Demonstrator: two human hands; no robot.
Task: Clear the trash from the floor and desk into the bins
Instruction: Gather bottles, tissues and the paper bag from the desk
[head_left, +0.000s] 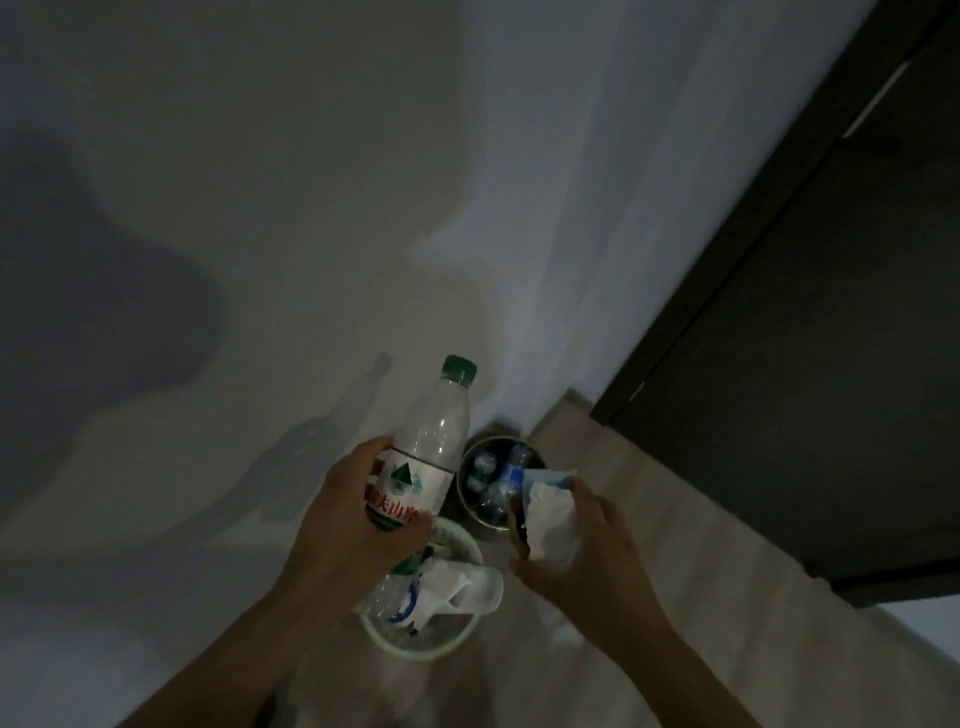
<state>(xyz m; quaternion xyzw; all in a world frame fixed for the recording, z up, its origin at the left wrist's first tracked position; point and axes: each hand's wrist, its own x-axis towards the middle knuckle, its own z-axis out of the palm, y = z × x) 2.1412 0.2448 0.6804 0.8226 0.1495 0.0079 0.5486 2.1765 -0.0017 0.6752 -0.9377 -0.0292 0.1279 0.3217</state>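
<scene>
Dim room, seen from above. The left hand (358, 525) grips a clear plastic bottle (436, 431) around its label, green cap (460, 369) pointing to 12 o'clock. The right hand (587, 551) clutches crumpled white tissue (550, 514) and a blue wrapper (548, 475).

Two bins stand on the floor against the wall, below the hands. A dark bin (461, 491) holds bottles. A pale bin (415, 652), at 7 o'clock from it, holds paper and some plastic.

The bottle probably belongs in the dark bin and the tissue in the pale one. That would cross the arms, so empty one hand at a time. Bring each item squarely over its opening before letting go.

The bottle's white label (400, 483) shows a green mountain logo and red Chinese characters. Only "夫山" reads clearly. Any writing on the wrapper is too blurred to read.
</scene>
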